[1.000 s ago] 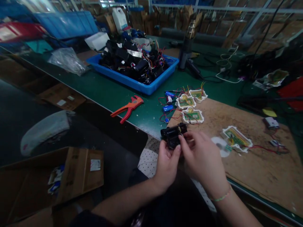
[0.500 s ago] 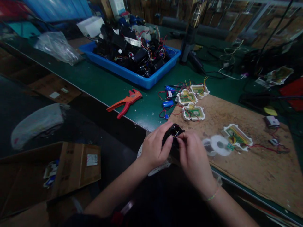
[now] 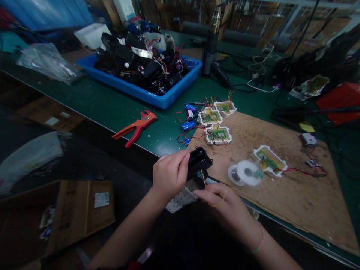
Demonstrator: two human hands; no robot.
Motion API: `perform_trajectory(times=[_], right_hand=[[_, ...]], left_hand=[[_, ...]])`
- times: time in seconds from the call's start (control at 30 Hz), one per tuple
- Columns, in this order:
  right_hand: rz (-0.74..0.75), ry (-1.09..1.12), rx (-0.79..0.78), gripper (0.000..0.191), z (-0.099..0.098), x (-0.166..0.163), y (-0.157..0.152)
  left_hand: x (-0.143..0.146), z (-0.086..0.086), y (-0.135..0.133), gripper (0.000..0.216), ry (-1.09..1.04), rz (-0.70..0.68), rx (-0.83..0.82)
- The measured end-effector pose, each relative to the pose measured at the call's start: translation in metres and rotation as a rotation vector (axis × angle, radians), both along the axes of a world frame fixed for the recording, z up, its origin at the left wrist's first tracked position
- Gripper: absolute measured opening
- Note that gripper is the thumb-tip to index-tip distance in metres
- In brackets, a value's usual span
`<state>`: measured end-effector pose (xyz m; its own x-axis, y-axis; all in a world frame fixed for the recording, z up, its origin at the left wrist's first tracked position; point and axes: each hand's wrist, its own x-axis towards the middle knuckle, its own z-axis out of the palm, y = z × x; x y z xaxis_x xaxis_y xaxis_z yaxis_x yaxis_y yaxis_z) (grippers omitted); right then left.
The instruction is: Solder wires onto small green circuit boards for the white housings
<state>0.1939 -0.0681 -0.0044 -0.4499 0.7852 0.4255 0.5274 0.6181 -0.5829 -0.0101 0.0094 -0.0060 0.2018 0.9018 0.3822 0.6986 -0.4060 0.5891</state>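
My left hand [image 3: 171, 170] is closed around a black plastic housing [image 3: 200, 159], tilted so that its hollow inside shows. Thin yellow wires [image 3: 203, 176] come out of the underside of the housing. The fingers of my right hand [image 3: 222, 198] pinch these wires, and a loop of yellow wire lies over the knuckles. Just right of the hands, a solder spool [image 3: 247, 173] rests on the brown board. Behind the housing are white casings with green circuit boards, the nearest casing [image 3: 218, 134] having red and black wires.
A blue tray [image 3: 161, 100] heaped with black wired parts stands at the back. Red-handled cutters [image 3: 136, 127] lie near the bench edge. A heat gun [image 3: 210, 48] stands upright behind. Another white casing [image 3: 270, 160] lies on the brown board [image 3: 298, 202]. An open carton [image 3: 81, 210] is at lower left.
My right hand has moved down and away from the housing, drawing the yellow wires out below it. My left hand has turned the housing, so its hollow side now shows.
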Motion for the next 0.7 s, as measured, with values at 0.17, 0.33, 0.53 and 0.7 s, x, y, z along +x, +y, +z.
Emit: perform_trajectory(times=[0.17,0.33,0.53,0.7], right_hand=[[-0.042,0.045,0.046,0.038,0.011,0.036,-0.032],[-0.239,0.002,0.079,0.041,0.007,0.055,-0.057],[-0.677,-0.096,0.275,0.060,-0.002,0.085,-0.081],[-0.897,-0.148,0.427,0.052,0.000,0.109,-0.083]], left_hand=[[0.004,0.007,-0.001,0.029,0.094,0.097,0.023],[0.015,0.013,-0.003,0.030,0.267,0.221,0.092],[0.026,0.021,0.003,0.029,0.422,0.355,0.120],[0.034,0.021,0.009,0.031,0.384,0.289,0.090]])
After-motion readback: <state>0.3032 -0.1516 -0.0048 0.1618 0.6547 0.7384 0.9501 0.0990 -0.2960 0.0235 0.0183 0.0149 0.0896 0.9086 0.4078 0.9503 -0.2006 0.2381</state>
